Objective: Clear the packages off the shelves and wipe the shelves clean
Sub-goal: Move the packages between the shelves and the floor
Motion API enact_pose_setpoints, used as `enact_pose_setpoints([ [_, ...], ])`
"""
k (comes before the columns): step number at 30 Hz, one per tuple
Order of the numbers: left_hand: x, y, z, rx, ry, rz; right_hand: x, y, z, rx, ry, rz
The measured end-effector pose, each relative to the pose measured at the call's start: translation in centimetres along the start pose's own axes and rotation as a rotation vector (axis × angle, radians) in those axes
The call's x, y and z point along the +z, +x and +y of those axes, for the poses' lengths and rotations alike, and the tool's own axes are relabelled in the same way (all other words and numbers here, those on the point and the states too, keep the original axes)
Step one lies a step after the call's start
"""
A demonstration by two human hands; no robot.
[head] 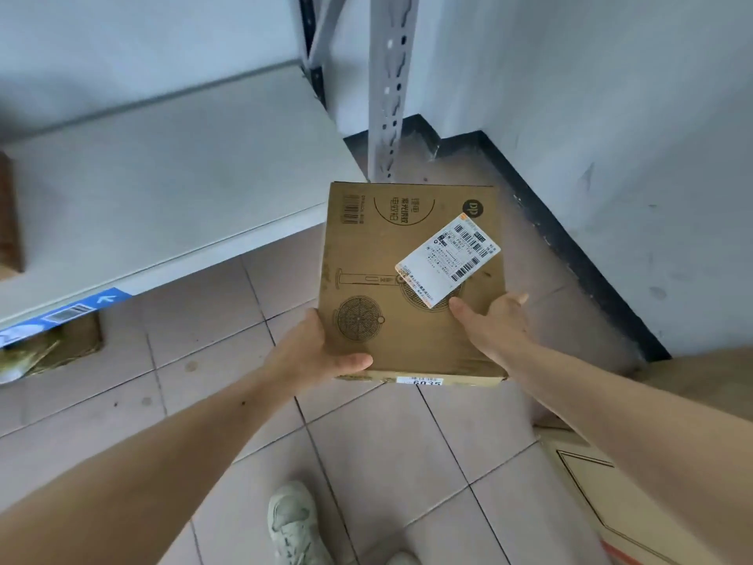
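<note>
A flat brown cardboard package with a white shipping label is held level over the tiled floor, just right of the grey shelf. My left hand grips its near left corner, thumb on top. My right hand grips its near right edge, thumb on top and fingers underneath. The shelf surface near the package is bare. A brown package sits at the shelf's far left edge, mostly out of frame.
A perforated metal upright stands behind the package at the shelf's right end. White walls with black skirting close the corner on the right. A cardboard box lies on the floor at lower right. Packages sit under the shelf. My shoe is below.
</note>
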State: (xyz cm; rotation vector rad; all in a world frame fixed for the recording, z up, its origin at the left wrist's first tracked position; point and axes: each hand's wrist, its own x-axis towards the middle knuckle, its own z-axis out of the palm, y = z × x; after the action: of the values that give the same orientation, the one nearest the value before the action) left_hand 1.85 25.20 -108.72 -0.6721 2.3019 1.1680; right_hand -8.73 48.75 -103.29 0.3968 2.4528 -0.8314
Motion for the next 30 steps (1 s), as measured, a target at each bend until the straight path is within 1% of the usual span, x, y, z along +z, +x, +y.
enact_pose_setpoints([
  [4,-4.2,-3.2,-2.6,-0.064,-0.015,0.119,2.7,-2.6,-4.8,-0.088,-0.029,-0.045],
  [9,-9.4,-5.4,-7.5,-0.09,-0.041,0.213,7.5,-5.6,-10.8,-0.167,-0.086,-0.097],
  [12,-12.7,-6.4,-10.7,-0.14,-0.067,0.245,10.9,-7.2,-14.0,-0.22,-0.144,-0.12],
  [14,-14.9,-6.4,-13.6,-0.169,-0.08,0.258,13.6,-7.8,-16.0,-0.248,-0.137,-0.146],
  [18,-18.8,-5.8,-19.0,-0.157,-0.11,0.278,18.2,-9.1,-19.9,-0.264,-0.153,-0.181],
  [22,-23.4,-5.8,-21.4,-0.123,-0.143,0.275,23.0,-9.4,-23.6,-0.26,-0.136,-0.182],
  [26,-26.1,-4.1,-24.5,-0.196,-0.089,0.309,26.8,-9.0,-26.2,-0.256,-0.111,-0.171],
  [30,-28.4,-2.3,-25.6,-0.237,-0.095,0.339,29.6,-7.2,-28.9,-0.302,-0.112,-0.139],
])
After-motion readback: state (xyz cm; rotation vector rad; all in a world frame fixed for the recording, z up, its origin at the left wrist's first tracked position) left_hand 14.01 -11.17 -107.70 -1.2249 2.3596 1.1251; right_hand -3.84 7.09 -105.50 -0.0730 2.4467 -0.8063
